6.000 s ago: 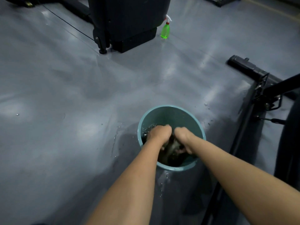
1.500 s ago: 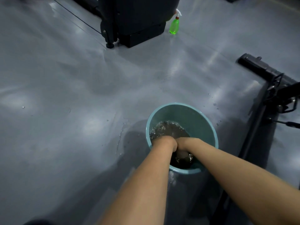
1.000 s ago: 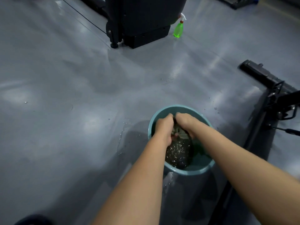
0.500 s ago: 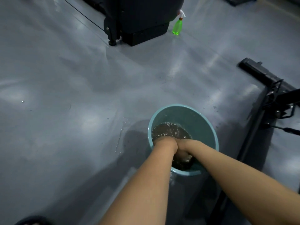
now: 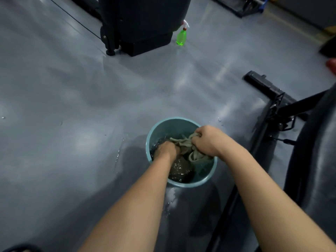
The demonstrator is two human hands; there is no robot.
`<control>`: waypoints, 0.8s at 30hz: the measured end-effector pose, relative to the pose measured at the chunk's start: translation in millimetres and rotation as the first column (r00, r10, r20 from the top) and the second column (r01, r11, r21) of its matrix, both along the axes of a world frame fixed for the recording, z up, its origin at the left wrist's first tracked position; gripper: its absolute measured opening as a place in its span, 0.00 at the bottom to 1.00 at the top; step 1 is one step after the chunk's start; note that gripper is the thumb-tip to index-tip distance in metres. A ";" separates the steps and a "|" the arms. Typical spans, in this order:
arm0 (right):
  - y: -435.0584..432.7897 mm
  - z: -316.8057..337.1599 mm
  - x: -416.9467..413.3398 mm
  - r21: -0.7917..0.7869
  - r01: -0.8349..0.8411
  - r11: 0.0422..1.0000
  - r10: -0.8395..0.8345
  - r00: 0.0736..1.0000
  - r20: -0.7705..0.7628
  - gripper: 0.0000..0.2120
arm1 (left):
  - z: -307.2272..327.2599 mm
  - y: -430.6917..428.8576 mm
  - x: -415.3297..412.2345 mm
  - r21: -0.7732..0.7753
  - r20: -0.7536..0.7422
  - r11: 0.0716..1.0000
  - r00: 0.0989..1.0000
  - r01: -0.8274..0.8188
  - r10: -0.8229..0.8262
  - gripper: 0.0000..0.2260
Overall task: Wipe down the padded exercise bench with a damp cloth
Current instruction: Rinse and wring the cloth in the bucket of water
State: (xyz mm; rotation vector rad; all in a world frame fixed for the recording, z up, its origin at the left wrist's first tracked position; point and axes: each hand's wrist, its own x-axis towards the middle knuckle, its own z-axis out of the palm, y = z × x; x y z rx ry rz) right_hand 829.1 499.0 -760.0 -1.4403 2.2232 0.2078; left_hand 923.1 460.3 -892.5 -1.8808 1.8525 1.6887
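Note:
A teal bucket (image 5: 160, 128) of dark water stands on the grey floor in front of me. A wet greenish-grey cloth (image 5: 183, 143) is bunched up over the water. My right hand (image 5: 206, 140) grips the cloth's right part, raised above the bucket's rim. My left hand (image 5: 166, 149) holds the other part low inside the bucket, at the water. The dark padded bench (image 5: 316, 146) curves along the right edge of the view, with its black frame (image 5: 272, 95) beside the bucket.
A green spray bottle (image 5: 181, 36) stands on the floor far ahead, beside a black machine base (image 5: 141, 24). Water is splashed on the floor left of and below the bucket. The grey floor to the left is wide and glossy.
Both hands were down in the water half a second ago. Now the right hand has lifted the cloth up and to the right, out of the water.

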 end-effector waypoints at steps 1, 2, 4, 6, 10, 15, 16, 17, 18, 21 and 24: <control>-5.8 -2.4 1.6 -0.010 0.012 1.000 -0.012 1.000 -0.001 0.09 | -5.4 -1.9 -7.0 0.069 0.006 0.998 1.000 0.001 -0.001 0.18; -12.5 -2.7 3.7 -0.031 0.019 0.999 -0.019 1.000 0.006 0.10 | -12.8 -4.1 -12.7 0.134 -0.024 0.991 1.000 -0.004 0.007 0.19; -25.8 0.7 6.8 -0.070 0.028 0.997 -0.023 0.998 0.066 0.09 | -8.9 -2.0 -15.4 0.231 -0.214 0.971 0.970 -0.066 0.117 0.14; -31.7 8.8 7.3 -0.111 0.054 0.992 -0.037 0.988 0.150 0.11 | 4.8 -3.1 -12.5 0.369 -0.367 0.912 0.872 -0.182 0.323 0.13; -30.3 20.6 2.2 -0.151 0.207 0.967 -0.149 0.934 0.325 0.13 | 7.5 -17.0 -4.5 0.606 -0.437 0.781 0.758 -0.151 0.485 0.32; -31.5 11.5 -7.7 -0.063 0.102 0.993 -0.082 0.963 0.256 0.12 | 11.4 -19.2 -2.8 0.661 -0.547 0.731 0.558 -0.170 0.624 0.34; -31.4 10.8 -8.6 -0.008 0.073 0.997 -0.067 0.951 0.302 0.13 | 13.8 -18.5 -2.7 0.656 -0.563 0.739 0.555 -0.152 0.613 0.33; -30.2 10.3 -9.1 0.051 0.046 0.998 -0.061 0.935 0.349 0.15 | 14.6 -17.7 -2.2 0.655 -0.577 0.744 0.549 -0.131 0.605 0.30; -27.9 11.0 -8.3 0.112 -0.005 0.994 -0.037 0.927 0.373 0.17 | 14.7 -16.0 -2.1 0.654 -0.575 0.747 0.562 -0.119 0.594 0.28; -25.9 7.7 -11.2 0.177 -0.195 0.965 0.148 0.957 0.248 0.22 | 16.2 -10.4 -5.0 0.667 -0.555 0.732 0.563 -0.140 0.613 0.24; -29.9 -1.6 -14.9 0.085 -0.166 0.982 0.149 0.973 0.173 0.18 | 21.2 -7.7 -10.3 0.635 -0.572 0.762 0.586 -0.127 0.574 0.23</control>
